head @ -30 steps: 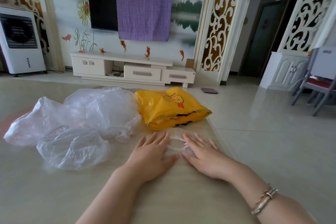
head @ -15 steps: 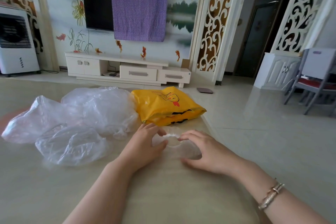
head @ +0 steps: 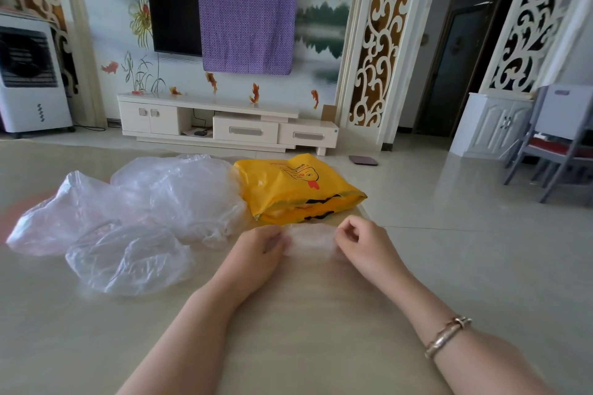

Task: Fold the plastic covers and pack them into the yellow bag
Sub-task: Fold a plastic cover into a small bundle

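Hands at right edge of surface, just short of yellow bag. My left hand pinches left end of small folded plastic cover; my right hand pinches its right end, fingers curled. Both grips narrow, cover stretched between them, just off or on surface: cannot tell. Loose covers piled beside bag toward left edge. Bracelet on right wrist.

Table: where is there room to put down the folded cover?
Bare table lies near the person, between the forearms, and at the near left below the loose plastic covers. The far side is crowded: covers left, yellow bag right, and both hands, left hand and right hand, hold the small cover.
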